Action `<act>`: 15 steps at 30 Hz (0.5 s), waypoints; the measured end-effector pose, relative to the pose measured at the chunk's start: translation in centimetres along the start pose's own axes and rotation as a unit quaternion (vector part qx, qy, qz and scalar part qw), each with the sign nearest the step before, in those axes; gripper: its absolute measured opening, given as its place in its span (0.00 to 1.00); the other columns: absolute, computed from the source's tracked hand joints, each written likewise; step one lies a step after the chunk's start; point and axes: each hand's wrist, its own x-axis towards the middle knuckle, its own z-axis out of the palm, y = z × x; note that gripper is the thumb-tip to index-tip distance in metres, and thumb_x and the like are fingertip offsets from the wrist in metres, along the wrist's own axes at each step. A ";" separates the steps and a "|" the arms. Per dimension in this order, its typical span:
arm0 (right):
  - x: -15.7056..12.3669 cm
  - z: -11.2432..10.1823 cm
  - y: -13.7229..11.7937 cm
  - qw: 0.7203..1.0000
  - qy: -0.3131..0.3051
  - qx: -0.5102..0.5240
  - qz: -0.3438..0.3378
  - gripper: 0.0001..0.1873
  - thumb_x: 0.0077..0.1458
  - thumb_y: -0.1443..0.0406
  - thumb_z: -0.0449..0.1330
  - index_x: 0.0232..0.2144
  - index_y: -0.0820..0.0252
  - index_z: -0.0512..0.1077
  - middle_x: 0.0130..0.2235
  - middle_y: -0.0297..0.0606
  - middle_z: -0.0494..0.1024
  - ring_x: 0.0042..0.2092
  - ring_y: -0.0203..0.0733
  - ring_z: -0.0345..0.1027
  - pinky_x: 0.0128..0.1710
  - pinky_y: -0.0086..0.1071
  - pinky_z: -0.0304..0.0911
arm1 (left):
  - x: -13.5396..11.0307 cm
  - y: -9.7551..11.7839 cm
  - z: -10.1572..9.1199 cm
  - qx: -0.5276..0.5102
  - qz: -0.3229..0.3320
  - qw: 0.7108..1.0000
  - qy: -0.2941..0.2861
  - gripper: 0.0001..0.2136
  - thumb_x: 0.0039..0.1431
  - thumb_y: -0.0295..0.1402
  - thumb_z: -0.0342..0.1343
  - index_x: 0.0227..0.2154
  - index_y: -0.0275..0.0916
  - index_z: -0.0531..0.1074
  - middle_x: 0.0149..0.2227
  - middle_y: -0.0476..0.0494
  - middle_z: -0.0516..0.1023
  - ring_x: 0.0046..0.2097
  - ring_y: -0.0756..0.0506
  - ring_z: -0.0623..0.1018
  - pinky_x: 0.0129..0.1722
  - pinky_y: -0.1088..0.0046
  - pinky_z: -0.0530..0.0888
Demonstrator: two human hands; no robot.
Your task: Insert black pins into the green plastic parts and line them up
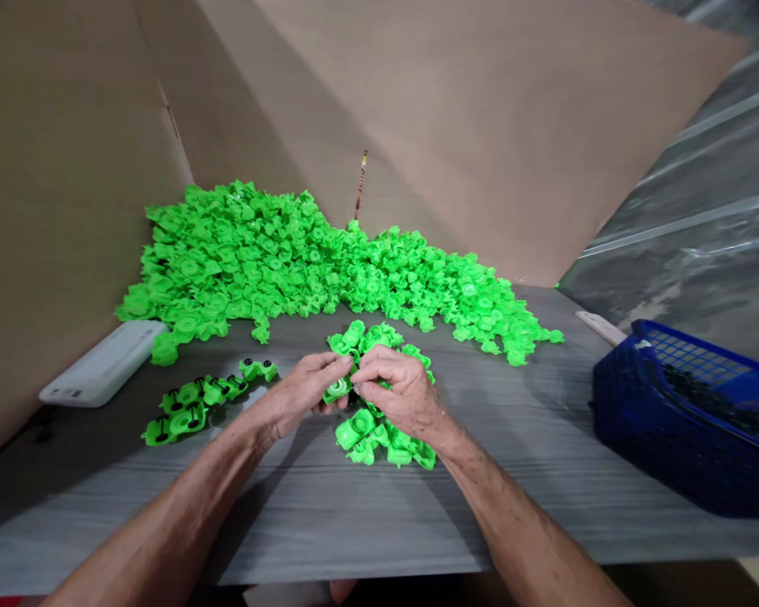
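As left hand (pixel 300 396), right hand (pixel 398 392) grip green part (pixel 338 389)

No words can be read here — the white box (pixel 104 364) has tiny marks near one end, but they are too small, and the white patch (pixel 640 344) on the blue basket (pixel 676 421) shows nothing clear.

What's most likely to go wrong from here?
Three risks, all judgement calls. The left hand and right hand work a green plastic part directly above a small heap of green parts, so a dropped part could get lost in it. The row of green parts with black pieces lies close to the left forearm and might get knocked. The big loose heap fans toward the small heap, so strays may mix.
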 end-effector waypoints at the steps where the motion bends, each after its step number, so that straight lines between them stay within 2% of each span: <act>1: 0.0 0.1 -0.2 1.000 0.003 -0.002 0.006 0.08 0.50 0.73 0.59 0.26 0.59 0.77 0.29 0.34 0.73 0.32 0.34 0.68 0.33 0.29 0.64 | 0.0 0.0 0.2 -0.007 0.005 1.000 0.011 0.19 0.49 0.51 0.59 0.28 0.38 0.66 0.25 0.53 0.68 0.24 0.54 0.66 0.24 0.79 0.62; 4: 0.0 0.3 -0.5 0.999 0.023 0.003 0.025 0.05 0.50 0.70 0.61 0.27 0.59 0.78 0.30 0.35 0.73 0.32 0.35 0.67 0.31 0.29 0.64 | -0.1 0.2 0.7 -0.021 0.023 0.999 0.031 0.22 0.46 0.53 0.61 0.27 0.38 0.65 0.26 0.54 0.65 0.26 0.54 0.66 0.26 0.78 0.63; 11: 0.0 1.4 -0.2 0.989 0.105 0.083 0.055 0.02 0.48 0.68 0.64 0.25 0.58 0.77 0.30 0.35 0.73 0.33 0.36 0.68 0.31 0.29 0.65 | -0.2 0.7 0.9 0.003 0.087 0.995 0.057 0.19 0.49 0.51 0.58 0.26 0.38 0.65 0.22 0.54 0.63 0.25 0.52 0.65 0.23 0.77 0.61; 15: 0.1 2.0 -0.4 0.984 0.142 0.100 0.044 0.02 0.48 0.69 0.64 0.25 0.58 0.76 0.31 0.35 0.72 0.33 0.35 0.67 0.30 0.28 0.64 | -0.2 0.7 0.9 0.022 0.125 0.990 0.064 0.19 0.53 0.51 0.54 0.25 0.38 0.64 0.22 0.54 0.62 0.24 0.53 0.64 0.22 0.77 0.60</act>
